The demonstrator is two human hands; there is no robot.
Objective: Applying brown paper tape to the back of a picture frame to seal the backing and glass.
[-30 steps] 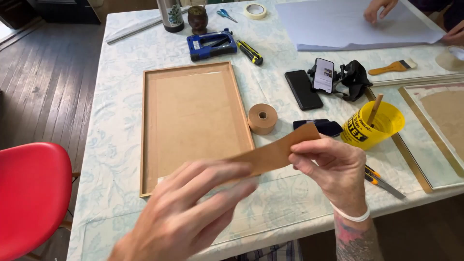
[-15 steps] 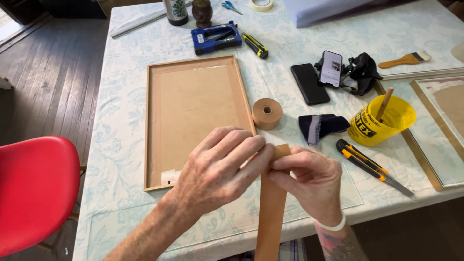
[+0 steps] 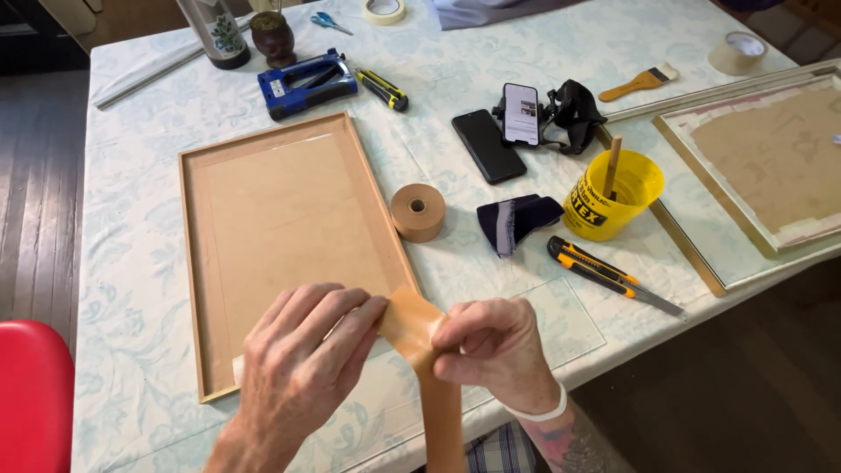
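Pinching a strip of brown paper tape (image 3: 429, 350), both hands sit together at the near table edge: left hand (image 3: 302, 368) has fingertips on the strip's upper end, right hand (image 3: 495, 350) is closed on it just beside, and the strip hangs down off the bottom of the view, its end cut off. One white band on the right wrist, forearm tattoo partly out of view. One wooden picture frame (image 3: 285, 245) lies face down, fibreboard back showing, its near corner hidden by the left hand. One brown tape roll (image 3: 418, 212) stands just right of the frame. Two phones: one flat and black (image 3: 488, 145), one propped upright (image 3: 521, 112) against a black strap thing, hard to make out. One yellow plastic bucket (image 3: 613, 194) with a wooden stick in it. Two utility knives: one orange-black (image 3: 604, 273) near the bucket, one yellow-black (image 3: 381, 88) up top. One blue staple gun (image 3: 307, 82). One dark folded cloth (image 3: 517, 221). One flat paintbrush (image 3: 639, 83). Two more tape rolls, pale, one at top (image 3: 384, 10) cut off, one far right (image 3: 738, 52). A second frame (image 3: 762, 158) on the right runs out of view. One red chair (image 3: 35, 394) at left, partly seen. A floral tablecloth (image 3: 131, 263) covers the table.
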